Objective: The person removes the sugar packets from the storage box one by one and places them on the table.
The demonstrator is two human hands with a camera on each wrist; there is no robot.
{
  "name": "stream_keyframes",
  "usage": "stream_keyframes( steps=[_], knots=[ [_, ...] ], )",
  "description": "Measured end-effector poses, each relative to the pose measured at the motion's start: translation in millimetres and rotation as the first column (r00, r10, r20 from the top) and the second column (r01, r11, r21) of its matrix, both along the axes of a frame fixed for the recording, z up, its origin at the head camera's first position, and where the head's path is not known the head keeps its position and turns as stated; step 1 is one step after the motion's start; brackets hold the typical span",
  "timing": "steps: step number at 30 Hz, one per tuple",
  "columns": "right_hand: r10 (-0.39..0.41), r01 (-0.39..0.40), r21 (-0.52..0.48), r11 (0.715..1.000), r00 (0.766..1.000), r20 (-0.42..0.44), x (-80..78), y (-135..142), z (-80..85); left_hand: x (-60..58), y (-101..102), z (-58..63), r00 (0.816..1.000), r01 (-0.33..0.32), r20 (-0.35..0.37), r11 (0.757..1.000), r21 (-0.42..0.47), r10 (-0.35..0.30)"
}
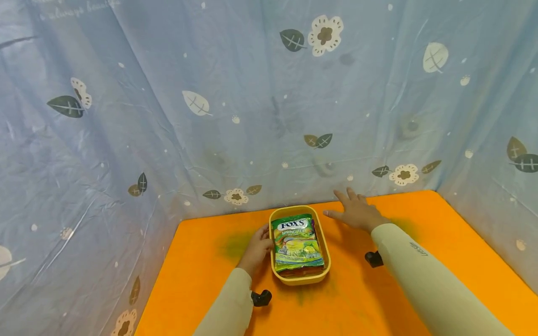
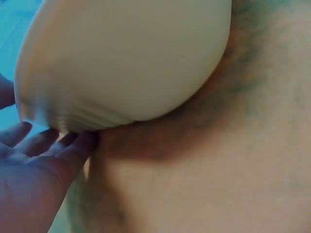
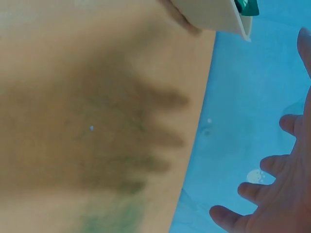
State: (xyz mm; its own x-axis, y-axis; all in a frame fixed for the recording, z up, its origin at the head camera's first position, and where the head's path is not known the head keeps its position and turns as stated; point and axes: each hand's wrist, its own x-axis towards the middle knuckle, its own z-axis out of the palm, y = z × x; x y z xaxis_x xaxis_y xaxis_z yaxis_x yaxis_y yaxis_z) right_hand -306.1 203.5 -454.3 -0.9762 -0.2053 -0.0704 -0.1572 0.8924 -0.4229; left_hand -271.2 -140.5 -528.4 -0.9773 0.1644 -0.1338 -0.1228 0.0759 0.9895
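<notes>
A yellow plastic basket [image 1: 300, 281] with rounded corners is on the orange tabletop. Inside it lies a green bag of Fox's Spring Tea candy [image 1: 296, 240], label facing up. My left hand [image 1: 257, 249] holds the basket by its left side. In the left wrist view, the fingers [image 2: 73, 145] are against the outer wall of the basket [image 2: 131, 53], while the thumb shows at the rim. Off to the right of the basket, my right hand [image 1: 355, 212] hovers over the table with fingers spread, holding nothing. A corner of the basket [image 3: 214, 14] also appears in the right wrist view.
The orange tabletop [image 1: 201, 261] has greenish stains. A blue curtain [image 1: 252, 116] with leaves and flowers hangs behind the table and along both sides. Black wrist mounts [image 1: 261, 298] protrude beneath the sleeves.
</notes>
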Motion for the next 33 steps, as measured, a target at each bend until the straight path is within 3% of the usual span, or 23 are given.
stream_keyframes(
  steps=[3,7,15,21,26,33],
  knots=[
    [0.024,-0.023,-0.049,0.999,1.0,0.005,0.4,1,-1.9,1.8,-1,-2.7,1.0,0.006,-0.004,1.0,0.004,-0.006],
    [0.07,-0.063,-0.202,0.977,0.997,0.027,1.6,-2,-4.0,3.2,-2,-3.9,1.0,0.013,-0.011,1.0,0.028,-0.012],
    [0.123,-0.049,-0.51,0.859,0.986,0.112,10.3,-20,0.0,4.2,-4,-5.2,1.0,0.027,-0.004,0.995,0.1,-0.027],
    [0.15,0.002,-0.605,0.797,0.968,0.202,18.8,-38,4.0,3.8,-5,-8.1,0.999,0.038,-0.009,0.992,0.119,-0.037],
    [0.163,0.012,-0.593,0.805,0.957,0.241,22.3,-52,-0.1,3.5,-5,-10.4,1.0,0.029,-0.012,0.992,0.121,-0.027],
    [0.17,-0.039,-0.499,0.866,0.96,0.221,27.2,-70,-7.3,3.4,-4,-13.0,1.0,0.022,-0.016,0.989,0.149,-0.02]
  ],
)
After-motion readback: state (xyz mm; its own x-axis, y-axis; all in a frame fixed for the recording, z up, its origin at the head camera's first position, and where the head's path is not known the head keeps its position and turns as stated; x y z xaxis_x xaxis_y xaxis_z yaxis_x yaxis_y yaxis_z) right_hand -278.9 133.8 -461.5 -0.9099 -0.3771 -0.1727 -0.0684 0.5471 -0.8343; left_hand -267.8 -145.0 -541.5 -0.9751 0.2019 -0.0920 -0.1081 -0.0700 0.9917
